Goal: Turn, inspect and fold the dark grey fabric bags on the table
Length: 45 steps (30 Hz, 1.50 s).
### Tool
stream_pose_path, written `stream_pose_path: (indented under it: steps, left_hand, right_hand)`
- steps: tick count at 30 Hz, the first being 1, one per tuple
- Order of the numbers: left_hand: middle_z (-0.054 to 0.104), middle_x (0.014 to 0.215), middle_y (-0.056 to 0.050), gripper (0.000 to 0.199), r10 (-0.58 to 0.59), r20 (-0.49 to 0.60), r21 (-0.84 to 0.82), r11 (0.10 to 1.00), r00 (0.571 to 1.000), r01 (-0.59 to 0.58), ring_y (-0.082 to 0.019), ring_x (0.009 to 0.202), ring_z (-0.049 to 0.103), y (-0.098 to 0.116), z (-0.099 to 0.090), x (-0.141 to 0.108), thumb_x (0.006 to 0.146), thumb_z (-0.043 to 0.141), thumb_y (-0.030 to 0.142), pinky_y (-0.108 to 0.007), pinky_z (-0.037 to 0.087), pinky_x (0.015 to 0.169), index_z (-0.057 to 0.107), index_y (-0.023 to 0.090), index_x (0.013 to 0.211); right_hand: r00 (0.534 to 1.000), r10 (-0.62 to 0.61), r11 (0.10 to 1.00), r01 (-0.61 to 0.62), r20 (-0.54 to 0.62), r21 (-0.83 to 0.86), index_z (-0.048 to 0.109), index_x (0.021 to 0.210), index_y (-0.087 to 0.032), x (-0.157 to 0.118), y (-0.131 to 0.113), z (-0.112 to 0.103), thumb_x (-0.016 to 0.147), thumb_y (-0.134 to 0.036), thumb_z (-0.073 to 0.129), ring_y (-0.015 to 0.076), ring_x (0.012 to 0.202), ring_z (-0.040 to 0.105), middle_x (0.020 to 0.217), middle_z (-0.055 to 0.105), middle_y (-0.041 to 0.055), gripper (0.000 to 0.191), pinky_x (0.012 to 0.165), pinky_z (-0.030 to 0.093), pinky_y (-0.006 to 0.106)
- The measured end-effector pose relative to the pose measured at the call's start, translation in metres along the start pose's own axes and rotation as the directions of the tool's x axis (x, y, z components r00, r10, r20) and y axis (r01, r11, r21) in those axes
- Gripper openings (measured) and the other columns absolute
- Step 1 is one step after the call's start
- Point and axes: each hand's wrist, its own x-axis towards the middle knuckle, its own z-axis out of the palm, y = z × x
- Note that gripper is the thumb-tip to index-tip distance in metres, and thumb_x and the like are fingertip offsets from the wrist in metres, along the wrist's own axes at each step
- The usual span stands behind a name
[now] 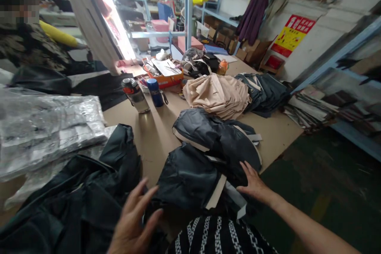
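Hands first: the right hand (253, 184) lies flat, fingers spread, on the dark folded fabric piece (190, 178) at the near edge of the bench (154, 131); it presses rather than grips. The left hand (132, 222) hovers open, fingers splayed, just beside the same piece and above the loose black garment heap (80, 202) at the near left; it holds nothing.

Risk 1: the piece overhangs the near edge. With only flat pressure from one hand, the slick cloth is likely to slide off toward the floor if the pressure eases.

Risk 2: a second dark bundle (217, 135) leans on the piece from behind. Pulling the lower item probably drags the upper one and undoes its fold.

Risk 3: the pale lining strips (218, 192) stick out at the fold and can catch on fingers.

Risk 4: a metal flask (135, 95) and a blue bottle (155, 92) stand upright toward the far left, well apart from the hands. A wide sweep of fabric could topple them.

The beige stack (217, 95) sits beyond, near the far right edge, clear of the work.
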Motion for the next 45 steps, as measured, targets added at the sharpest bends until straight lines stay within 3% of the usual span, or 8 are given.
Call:
stream_pose_path:
  steps: [4, 9, 13, 23, 29, 36, 39, 45]
  left_hand:
    - [0.019, 0.153, -0.011, 0.082, -0.157, 0.422, -0.002, 0.985, 0.893, 0.175, -0.034, 0.135, 0.029, 0.052, 0.107, 0.015, 0.067, 0.066, 0.039, -0.046, 0.031, 0.11, 0.035, 0.019, 0.141]
    - [0.005, 0.155, -0.015, 0.08, -0.423, 0.368, 0.173, 0.906, 0.828, 0.386, -0.034, 0.128, 0.04, 0.055, 0.185, 0.027, 0.072, 0.06, 0.03, -0.042, 0.035, 0.105, 0.028, 0.014, 0.143]
    - [0.015, 0.153, -0.015, 0.076, -0.452, 0.295, 0.192, 0.891, 0.842, 0.412, -0.031, 0.133, 0.034, 0.048, 0.183, 0.025, 0.071, 0.063, 0.029, -0.04, 0.034, 0.107, 0.035, 0.015, 0.14]
    - [0.058, 0.113, -0.011, 0.022, -0.147, -0.252, 0.254, 0.944, 0.957, 0.212, -0.023, 0.114, 0.049, 0.116, 0.142, 0.0, 0.087, 0.045, 0.026, -0.042, 0.036, 0.104, 0.062, 0.016, 0.095]
    - [0.063, 0.091, -0.01, 0.019, -0.182, 0.197, 0.534, 0.844, 0.963, 0.05, -0.024, 0.087, 0.057, 0.146, 0.137, 0.011, 0.083, 0.049, 0.02, -0.037, 0.046, 0.077, 0.062, 0.016, 0.097]
    - [0.067, 0.08, -0.01, 0.026, -0.344, 0.137, 0.651, 0.738, 0.929, 0.177, -0.022, 0.078, 0.062, 0.162, 0.04, 0.04, 0.088, 0.041, 0.024, -0.032, 0.041, 0.068, 0.065, 0.017, 0.08]
    - [0.068, 0.077, -0.006, 0.029, -0.387, 0.021, 0.61, 0.735, 0.922, 0.294, -0.021, 0.074, 0.064, 0.179, 0.002, 0.036, 0.088, 0.044, 0.036, -0.029, 0.037, 0.062, 0.063, 0.02, 0.073]
    - [0.068, 0.073, -0.003, 0.03, -0.384, -0.007, 0.546, 0.772, 0.923, 0.325, -0.019, 0.071, 0.064, 0.214, 0.003, 0.016, 0.089, 0.04, 0.036, -0.027, 0.032, 0.058, 0.061, 0.023, 0.072]
  right_hand:
    - [0.988, -0.13, 0.992, 0.13, 0.089, 0.008, 0.018, 0.146, -0.023, 0.009, 0.003, 0.031, 0.065, -0.042, 0.067, 0.0278, 0.138, 0.017, 0.153, 0.009, 0.0096, 0.097, 0.111, 0.024, 0.041]
    - [0.867, -0.431, 0.891, 0.453, 0.251, -0.033, 0.023, 0.144, -0.034, 0.04, -0.022, 0.03, 0.069, -0.035, 0.068, 0.0327, 0.13, 0.031, 0.151, 0.017, 0.0086, 0.087, 0.104, 0.034, 0.044]
    - [0.782, -0.571, 0.797, 0.601, 0.25, -0.06, 0.031, 0.141, -0.029, 0.057, -0.04, 0.003, 0.077, -0.032, 0.061, 0.0289, 0.116, 0.044, 0.145, 0.029, 0.0124, 0.07, 0.095, 0.04, 0.04]
    - [0.266, -0.915, 0.223, 0.96, 0.303, -0.169, 0.06, 0.092, -0.011, 0.069, -0.073, -0.002, 0.086, -0.017, 0.041, 0.0246, 0.087, 0.05, 0.091, 0.058, 0.013, 0.021, 0.075, 0.039, 0.04]
    - [0.246, -0.913, 0.194, 0.963, 0.326, -0.186, 0.061, 0.086, -0.013, 0.066, -0.101, -0.026, 0.085, -0.013, 0.043, 0.0207, 0.083, 0.052, 0.089, 0.06, 0.01, 0.018, 0.072, 0.041, 0.033]
    - [0.385, -0.914, 0.349, 0.907, -0.128, 0.237, 0.061, 0.104, -0.016, 0.024, -0.133, -0.101, 0.089, -0.035, 0.048, 0.0196, 0.094, 0.053, 0.1, 0.061, 0.0087, 0.028, 0.086, 0.042, 0.034]
    - [0.549, -0.835, 0.404, 0.587, 0.022, 0.702, 0.063, 0.075, -0.013, 0.002, -0.124, -0.113, 0.088, -0.055, 0.041, 0.0127, 0.063, 0.053, 0.068, 0.058, 0.0042, 0.05, 0.063, 0.043, 0.027]
    - [0.601, -0.687, 0.261, -0.321, 0.409, 0.91, 0.056, 0.105, -0.017, -0.015, -0.132, -0.08, 0.071, -0.068, 0.056, 0.0154, 0.071, 0.062, 0.089, 0.062, 0.0053, 0.061, 0.063, 0.047, 0.029]
